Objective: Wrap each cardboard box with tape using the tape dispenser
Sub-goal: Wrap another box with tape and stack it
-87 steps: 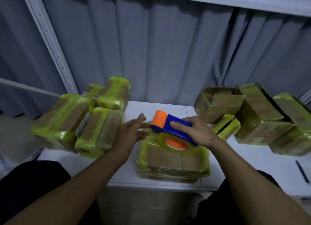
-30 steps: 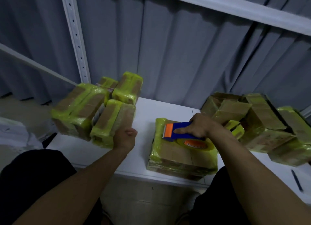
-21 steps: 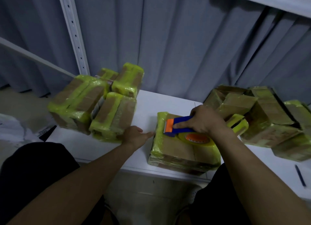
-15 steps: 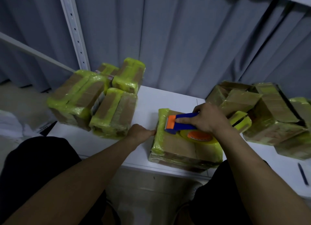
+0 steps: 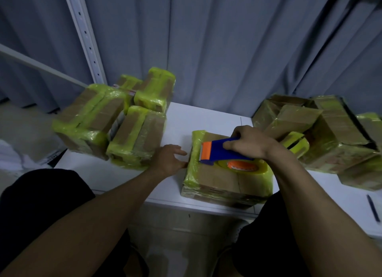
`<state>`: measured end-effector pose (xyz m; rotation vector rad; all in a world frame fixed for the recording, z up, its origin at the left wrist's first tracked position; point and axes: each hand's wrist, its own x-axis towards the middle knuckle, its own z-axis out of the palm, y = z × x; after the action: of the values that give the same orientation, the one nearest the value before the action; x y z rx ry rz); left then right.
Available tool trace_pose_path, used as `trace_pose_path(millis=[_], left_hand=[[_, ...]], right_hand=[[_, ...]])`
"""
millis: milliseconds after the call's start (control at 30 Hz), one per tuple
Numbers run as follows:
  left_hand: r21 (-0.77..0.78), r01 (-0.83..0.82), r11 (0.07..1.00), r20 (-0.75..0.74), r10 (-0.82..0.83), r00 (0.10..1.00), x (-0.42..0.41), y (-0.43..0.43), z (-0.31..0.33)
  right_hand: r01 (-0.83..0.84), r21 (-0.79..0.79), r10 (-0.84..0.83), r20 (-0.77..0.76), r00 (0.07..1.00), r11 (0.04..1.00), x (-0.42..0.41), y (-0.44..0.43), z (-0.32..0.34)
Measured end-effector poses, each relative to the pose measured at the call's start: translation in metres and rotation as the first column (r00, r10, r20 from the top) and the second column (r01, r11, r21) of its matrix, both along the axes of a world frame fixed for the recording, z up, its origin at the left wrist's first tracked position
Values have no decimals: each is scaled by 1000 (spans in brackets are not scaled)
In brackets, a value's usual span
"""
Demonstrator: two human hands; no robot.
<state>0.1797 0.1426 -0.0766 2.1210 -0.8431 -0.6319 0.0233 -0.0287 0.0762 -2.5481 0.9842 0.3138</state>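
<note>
A flat cardboard box (image 5: 219, 179) banded with yellow-green tape lies near the front edge of the white table (image 5: 182, 121). My right hand (image 5: 248, 142) grips the blue handle of the tape dispenser (image 5: 219, 153), whose orange blade end points left and whose tape roll (image 5: 241, 166) rests on the box top. My left hand (image 5: 168, 158) lies on the table against the box's left side, fingers stretched toward it.
A pile of taped boxes (image 5: 111, 123) stands at the left of the table, another pile (image 5: 322, 134) at the right. A dark pen (image 5: 373, 207) lies near the right front edge. A grey curtain and a white shelf post (image 5: 84, 34) are behind.
My left hand left the left pile of boxes and came to the side of the middle box. My right hand kept the dispenser on the box top, its blade end near the left edge.
</note>
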Motion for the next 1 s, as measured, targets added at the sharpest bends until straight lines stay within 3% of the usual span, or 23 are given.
trace_pose_path(millis=[133, 233, 333, 400, 500, 633, 733, 867, 1000], left_hand=[[-46, 93, 995, -70, -96, 993, -3, -3, -4], [-35, 102, 994, -214, -107, 971, -1, -6, 3], [-67, -12, 998, -529, -25, 848, -9, -6, 20], [-26, -41, 999, -611, 17, 792, -13, -9, 21], [68, 108, 992, -476, -63, 877, -16, -5, 13], [-46, 203, 978, -581, -192, 791, -23, 0, 24], [-198, 377, 905, -453, -425, 783, -33, 5, 27], [-69, 329, 942, -211, -336, 918, -40, 4, 28], [143, 389, 910, 42, -398, 916, -36, -2, 29]], right_hand=[[-2, 38, -3, 139, 990, 999, -9, -4, -3], [30, 88, -50, 238, 970, 996, -13, -3, -7], [162, 99, -184, 283, 941, 982, -15, 0, -13], [256, 9, -248, 291, 924, 967, -16, 3, -18], [258, -24, -246, 235, 940, 966, -16, 6, -23], [196, 5, -196, 125, 973, 980, -20, 5, -11], [159, 90, -168, 110, 980, 983, -29, 2, -4], [207, 203, -258, 271, 927, 957, -37, -1, -6], [269, 186, -314, 285, 906, 945, -45, 7, -5]])
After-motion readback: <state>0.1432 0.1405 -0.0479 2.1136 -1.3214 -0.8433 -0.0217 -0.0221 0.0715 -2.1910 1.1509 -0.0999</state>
